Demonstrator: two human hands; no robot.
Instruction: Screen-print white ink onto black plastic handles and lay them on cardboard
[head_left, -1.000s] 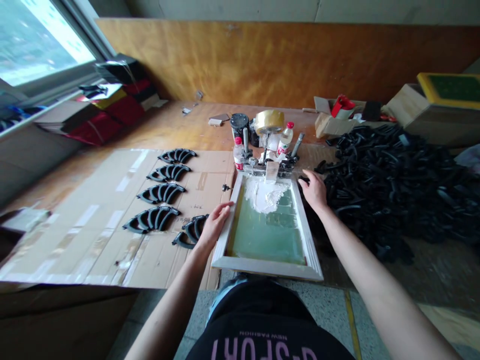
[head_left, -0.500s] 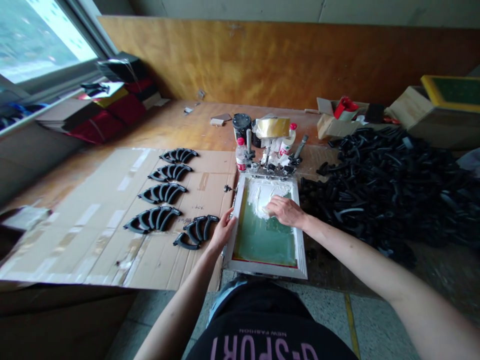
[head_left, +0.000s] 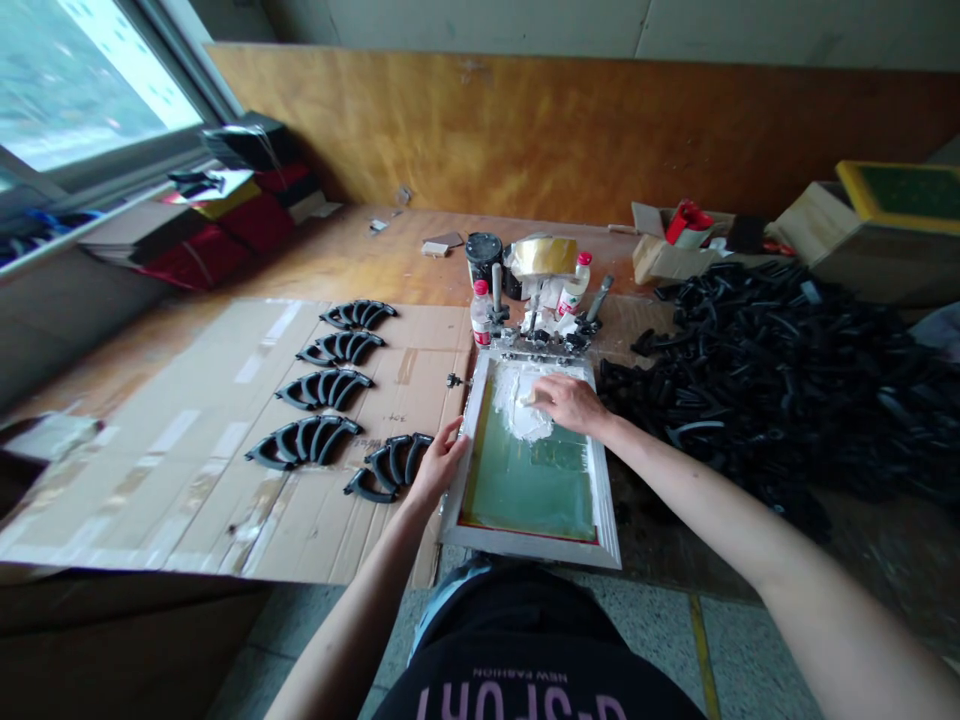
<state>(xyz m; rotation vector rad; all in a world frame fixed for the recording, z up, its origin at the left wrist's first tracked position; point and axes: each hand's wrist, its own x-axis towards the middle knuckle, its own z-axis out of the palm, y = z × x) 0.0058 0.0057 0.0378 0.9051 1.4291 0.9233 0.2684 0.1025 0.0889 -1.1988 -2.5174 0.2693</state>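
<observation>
A silk-screen printing frame (head_left: 606, 515) with a green mesh lies in front of me, its near end slightly raised. White ink (head_left: 517, 385) is smeared thickly over the far part of the mesh. My right hand (head_left: 570, 402) is closed on a small pale scraper (head_left: 534, 398), mostly hidden by the fingers, at the white ink. At the frame's left side, my left hand (head_left: 444, 458) grips the edge; its thumb and some fingers are hidden. Just left of that hand, curved black plastic handles (head_left: 394, 462) lie in a row on the cardboard (head_left: 202, 440).
More rows of black handles (head_left: 326, 388) lie further left. A large heap of black parts (head_left: 787, 390) covers the right side. Behind the frame stand hinge clamps (head_left: 540, 340), red-capped bottles (head_left: 481, 315) and a black tub (head_left: 484, 255). Cardboard boxes (head_left: 817, 220) stand back right.
The near end of the screen frame has risen a little, with my left hand at its edge. My right hand has shifted slightly up and left with the scraper.
</observation>
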